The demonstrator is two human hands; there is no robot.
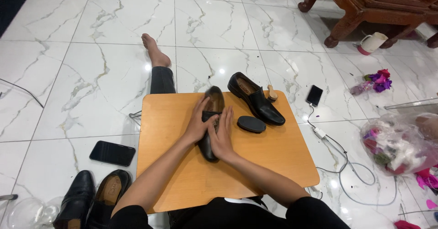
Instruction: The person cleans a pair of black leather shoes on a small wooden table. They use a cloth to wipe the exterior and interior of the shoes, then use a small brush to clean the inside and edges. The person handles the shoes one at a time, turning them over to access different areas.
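Shoe (211,119): black leather slip-on, lying lengthwise on the middle of the worktop (182,174), toe toward the person, heel and tan lining away. Held from both sides.

Left hand (199,124): laid against the shoe's left flank, fingers curled over the vamp, closed on it.

Right hand (222,135): pressed to the right flank, fingers wrapped onto the upper; whether something small sits under the palm cannot be told.

Handling, as judged: light, with a stiff sole and heel and a softer, yielding upper. Polished leather looks smooth and likely slippery, so the surest hold is across the sole edges at the waist or with a hand inside the opening. Not fragile, though the finish would mark.

Second shoe (255,99): matching black slip-on, upright on the far right of the worktop, just beside the held one but apart.

Brush (251,124): dark oval, flat on the worktop between the two shoes, near the right hand.

Small wooden knob (272,93): behind the second shoe, at the far edge.

Floor (91,73), white marble tile: dark phone (112,153) left of the worktop; another pair of black shoes (91,199) near left; second phone (315,95) with a white cable at right; clear bag (397,142) of coloured scraps far right; mug (372,42) lying under carved wooden furniture (365,5).

Person's bare foot (153,50) stretched out beyond the worktop.
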